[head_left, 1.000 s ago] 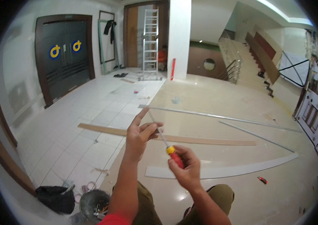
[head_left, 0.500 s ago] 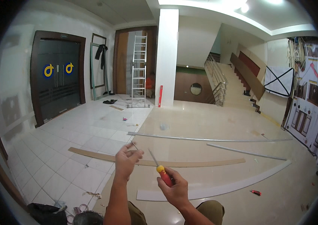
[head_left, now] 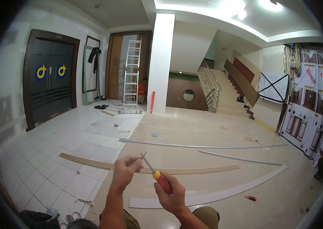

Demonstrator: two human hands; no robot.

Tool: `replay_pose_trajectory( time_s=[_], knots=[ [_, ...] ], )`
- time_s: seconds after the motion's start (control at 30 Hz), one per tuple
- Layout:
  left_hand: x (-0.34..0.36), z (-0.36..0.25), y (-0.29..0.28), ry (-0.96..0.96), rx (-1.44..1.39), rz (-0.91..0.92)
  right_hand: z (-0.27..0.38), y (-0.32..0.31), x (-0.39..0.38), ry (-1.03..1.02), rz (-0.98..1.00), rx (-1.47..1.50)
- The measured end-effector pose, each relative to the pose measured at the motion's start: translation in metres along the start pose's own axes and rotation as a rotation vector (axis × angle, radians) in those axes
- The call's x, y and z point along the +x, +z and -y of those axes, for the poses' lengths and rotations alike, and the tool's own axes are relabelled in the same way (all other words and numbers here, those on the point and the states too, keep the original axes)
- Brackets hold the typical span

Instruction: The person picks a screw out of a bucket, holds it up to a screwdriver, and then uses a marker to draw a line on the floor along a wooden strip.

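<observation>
My right hand (head_left: 173,194) grips a screwdriver (head_left: 157,176) by its red and yellow handle, the thin metal shaft slanting up to the left. Fingertips of my left hand (head_left: 125,171) pinch together right at the shaft's tip, around something too small to make out. Both hands hover above my knees, over the floor. A long wooden strip (head_left: 93,163) lies on the floor just beyond them.
A white curved board (head_left: 215,196) lies to the right front, with two long metal rails (head_left: 207,146) behind it. A small red tool (head_left: 250,198) rests on the floor. An aluminium ladder (head_left: 131,76), a white pillar (head_left: 160,61) and stairs (head_left: 226,95) stand further back. A dark bag (head_left: 35,219) sits lower left.
My view has tilted upward, showing more ceiling and far wall. Both hands stay together on the screwdriver and have dropped lower in the picture.
</observation>
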State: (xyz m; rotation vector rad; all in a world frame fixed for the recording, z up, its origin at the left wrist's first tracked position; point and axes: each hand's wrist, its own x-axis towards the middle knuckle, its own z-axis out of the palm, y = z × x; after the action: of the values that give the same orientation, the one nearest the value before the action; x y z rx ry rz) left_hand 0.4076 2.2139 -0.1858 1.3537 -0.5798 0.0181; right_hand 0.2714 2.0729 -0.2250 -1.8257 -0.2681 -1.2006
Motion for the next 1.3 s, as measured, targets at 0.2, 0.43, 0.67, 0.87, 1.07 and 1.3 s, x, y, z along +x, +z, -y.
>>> replay_pose_trajectory(
  time_s=[0.2, 0.43, 0.67, 0.87, 1.07, 1.3],
  knots=[
    [-0.002, 0.000, -0.003, -0.057, -0.105, 0.094, -0.011, 0.005, 0.001, 0.071, 0.018, -0.072],
    [-0.007, -0.004, 0.000, -0.089, -0.174, 0.146, -0.014, 0.011, -0.001, 0.127, 0.113, -0.130],
    [-0.005, -0.005, -0.001, -0.070, -0.179, 0.110, -0.011, 0.011, -0.007, -0.033, -0.025, -0.060],
    [-0.004, 0.003, -0.001, -0.071, -0.101, 0.220, -0.027, 0.010, 0.000, 0.309, 0.156, 0.056],
    [-0.004, -0.002, -0.007, -0.066, -0.104, 0.222, -0.016, 0.011, 0.000, 0.339, 0.267, 0.045],
    [-0.007, -0.004, -0.004, -0.056, -0.134, 0.208, -0.021, 0.006, 0.006, 0.327, 0.086, -0.051]
  ],
)
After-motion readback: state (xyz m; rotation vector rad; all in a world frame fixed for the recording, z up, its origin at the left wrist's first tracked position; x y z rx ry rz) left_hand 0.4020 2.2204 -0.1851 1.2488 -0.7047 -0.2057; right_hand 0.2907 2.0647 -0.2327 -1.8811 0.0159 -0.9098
